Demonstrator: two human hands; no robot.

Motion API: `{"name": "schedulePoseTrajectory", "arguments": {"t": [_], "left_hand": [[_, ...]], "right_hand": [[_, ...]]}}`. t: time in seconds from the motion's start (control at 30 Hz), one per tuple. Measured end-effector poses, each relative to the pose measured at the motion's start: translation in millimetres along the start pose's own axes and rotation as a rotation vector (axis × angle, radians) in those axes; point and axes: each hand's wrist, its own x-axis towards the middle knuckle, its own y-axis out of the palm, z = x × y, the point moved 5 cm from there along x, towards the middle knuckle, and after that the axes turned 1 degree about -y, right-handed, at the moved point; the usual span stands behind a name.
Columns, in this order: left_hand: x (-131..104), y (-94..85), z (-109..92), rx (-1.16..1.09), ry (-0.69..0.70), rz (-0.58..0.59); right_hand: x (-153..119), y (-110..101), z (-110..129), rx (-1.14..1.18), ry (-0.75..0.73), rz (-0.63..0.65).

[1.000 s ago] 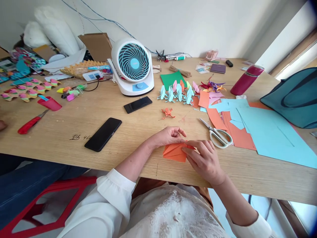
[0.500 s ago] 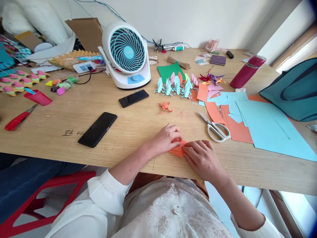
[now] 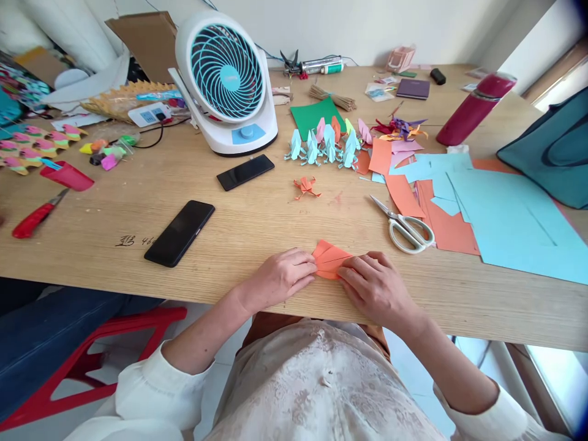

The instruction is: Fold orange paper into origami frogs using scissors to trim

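Note:
A folded piece of orange paper [image 3: 329, 260] with creases across it lies near the table's front edge. My left hand [image 3: 285, 277] pinches its left edge, fingertips together. At the right end, my right hand [image 3: 375, 284] has its fingers bent and closed over the paper, hiding that corner. Beyond them sits a small orange origami figure with spread legs [image 3: 307, 187]. White-handled scissors [image 3: 407, 229] lie to the right of my right hand, blades pointing away to the left.
Behind stand several light-blue origami figures [image 3: 329, 146] and a white fan [image 3: 225, 79]. Two black phones lie left, the nearer phone [image 3: 180, 234] closer to me. Orange and blue sheets [image 3: 519, 220], a magenta flask [image 3: 475, 110] and a teal bag [image 3: 551, 153] occupy the right. A red-handled cutter [image 3: 34, 220] lies far left.
My left hand has slid left, off the top of the orange paper to its left edge, so more of the paper shows. My right hand stays at the right end. The view has shifted slightly.

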Motion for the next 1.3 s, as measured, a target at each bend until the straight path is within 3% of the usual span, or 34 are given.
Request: {"name": "schedulePoseTrajectory", "arguments": {"t": [0.23, 0.67, 1.3], "left_hand": [[7, 0.4, 1, -0.053, -0.042, 0.048], [7, 3.4, 7, -0.062, -0.110, -0.052], [5, 4.1, 7, -0.021, -0.209, 0.073]], "right_hand": [[6, 0, 1, 0.013, 0.079, 0.012], [11, 0, -7, 0.164, 0.183, 0.069], [17, 9, -19, 0.322, 0.367, 0.140]]}}
